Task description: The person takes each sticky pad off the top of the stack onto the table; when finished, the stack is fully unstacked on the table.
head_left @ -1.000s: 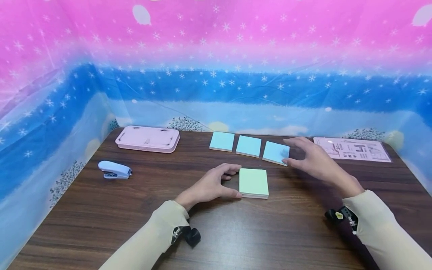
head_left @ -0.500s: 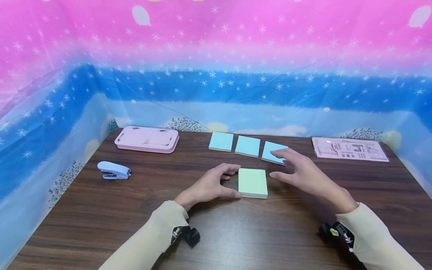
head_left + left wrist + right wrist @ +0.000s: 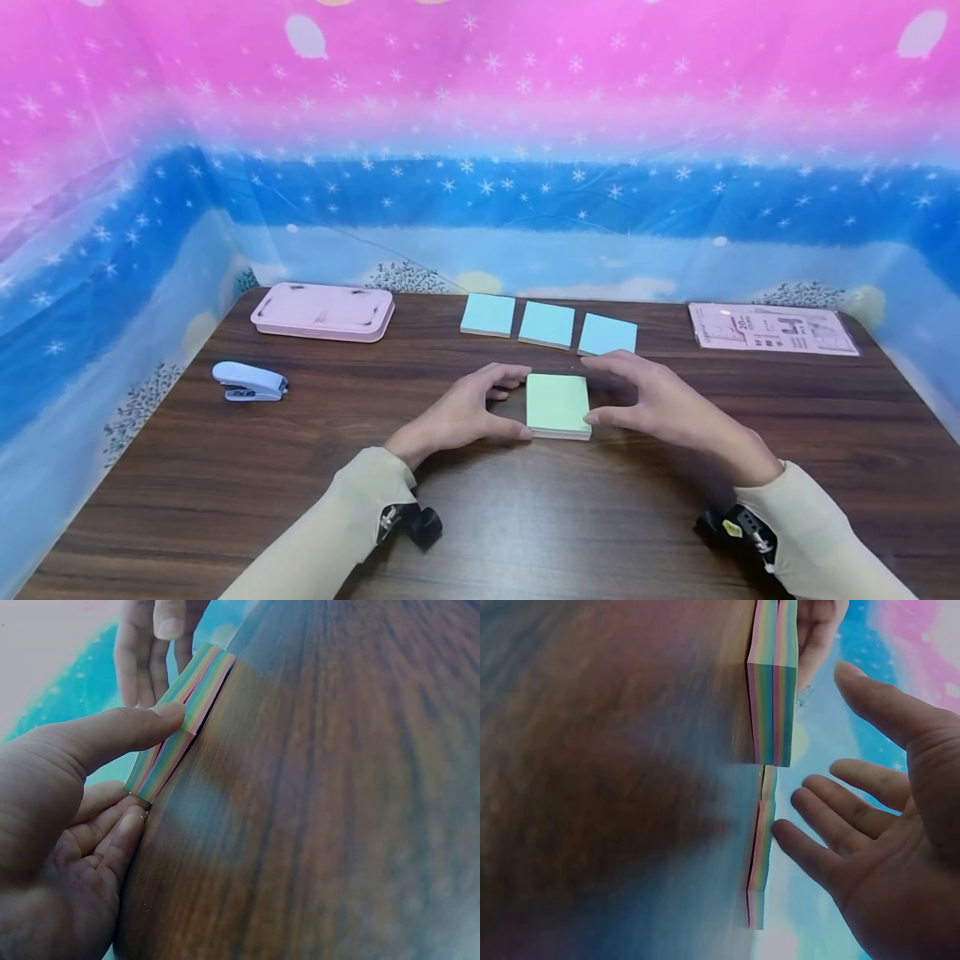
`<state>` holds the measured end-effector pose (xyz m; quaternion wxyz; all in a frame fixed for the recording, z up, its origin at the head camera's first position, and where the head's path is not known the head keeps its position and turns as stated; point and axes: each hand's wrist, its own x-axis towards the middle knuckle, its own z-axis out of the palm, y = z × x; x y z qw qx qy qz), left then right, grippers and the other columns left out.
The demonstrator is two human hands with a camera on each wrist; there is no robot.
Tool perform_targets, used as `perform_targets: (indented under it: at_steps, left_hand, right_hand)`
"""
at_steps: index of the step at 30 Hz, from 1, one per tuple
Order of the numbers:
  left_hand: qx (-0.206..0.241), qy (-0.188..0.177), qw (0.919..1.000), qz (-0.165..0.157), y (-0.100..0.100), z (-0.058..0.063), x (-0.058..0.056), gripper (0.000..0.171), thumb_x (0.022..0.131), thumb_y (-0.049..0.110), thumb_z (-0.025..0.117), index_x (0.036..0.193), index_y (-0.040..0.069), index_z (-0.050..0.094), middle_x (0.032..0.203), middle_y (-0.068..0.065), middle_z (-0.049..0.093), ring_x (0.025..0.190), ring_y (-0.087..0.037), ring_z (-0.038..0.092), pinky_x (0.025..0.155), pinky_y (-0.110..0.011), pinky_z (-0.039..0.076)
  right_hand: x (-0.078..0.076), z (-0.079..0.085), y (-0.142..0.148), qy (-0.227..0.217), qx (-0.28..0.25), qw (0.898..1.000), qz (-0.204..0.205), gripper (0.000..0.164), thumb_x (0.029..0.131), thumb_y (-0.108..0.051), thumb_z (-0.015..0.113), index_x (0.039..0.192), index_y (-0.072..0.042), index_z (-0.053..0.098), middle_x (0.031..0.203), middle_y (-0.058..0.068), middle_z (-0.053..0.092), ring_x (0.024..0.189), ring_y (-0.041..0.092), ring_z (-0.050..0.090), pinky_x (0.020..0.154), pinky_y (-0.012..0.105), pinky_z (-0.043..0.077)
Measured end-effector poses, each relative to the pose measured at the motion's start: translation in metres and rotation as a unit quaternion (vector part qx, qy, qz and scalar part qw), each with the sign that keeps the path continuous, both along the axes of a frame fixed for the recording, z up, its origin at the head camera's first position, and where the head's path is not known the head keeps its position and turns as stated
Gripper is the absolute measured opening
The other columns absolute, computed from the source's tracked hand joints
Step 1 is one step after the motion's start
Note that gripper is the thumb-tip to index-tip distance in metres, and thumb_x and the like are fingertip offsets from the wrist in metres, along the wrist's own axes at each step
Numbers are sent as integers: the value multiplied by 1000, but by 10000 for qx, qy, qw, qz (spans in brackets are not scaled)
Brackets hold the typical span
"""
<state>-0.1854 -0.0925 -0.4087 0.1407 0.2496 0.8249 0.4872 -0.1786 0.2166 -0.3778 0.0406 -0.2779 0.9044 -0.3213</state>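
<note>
A stack of two sticky note pads, pale green on top, lies mid-table in the head view. My left hand holds its left side, with the thumb at the near corner and fingers around the far corner. In the left wrist view, the thumb presses against the stack's rainbow-striped edge. My right hand hovers at the stack's right side, its fingers spread and thumb tip near the right edge. The right wrist view has that hand's fingers apart, gripping nothing. The right index finger overlaps the nearest of three light blue pads.
Two more light blue pads, the middle one and the left one, continue the row at the back. A pink tin case and a pale blue stapler lie left. A flat pink printed packet lies back right.
My right hand has left the rightmost blue pad and come down and left to beside the green-topped stack. My left hand keeps its place at the stack.
</note>
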Motion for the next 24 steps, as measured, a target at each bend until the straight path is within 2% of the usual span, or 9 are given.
perform_targets:
  at_steps: [9,24]
  left_hand:
    - [15,5,10000,-55,2,0,-1,81,86,23,91,156,10,53,150,-8,57,133,-28,58,114,-41,47]
    - [2,83,9999,-59,1,0,0,80,87,23,91,156,8,53,150,-9,57,133,-29,58,114,-42,47]
  right_hand:
    - [1,3,2,-206,159,9996,143,80,88,-45,88,153,-10,57,150,11,58,140,35,52,112,64,44]
    - [-1,-7,1,-346,201,9986,343,85,84,-39,93,154,-8,55,153,10,55,143,33,49,115,59,42]
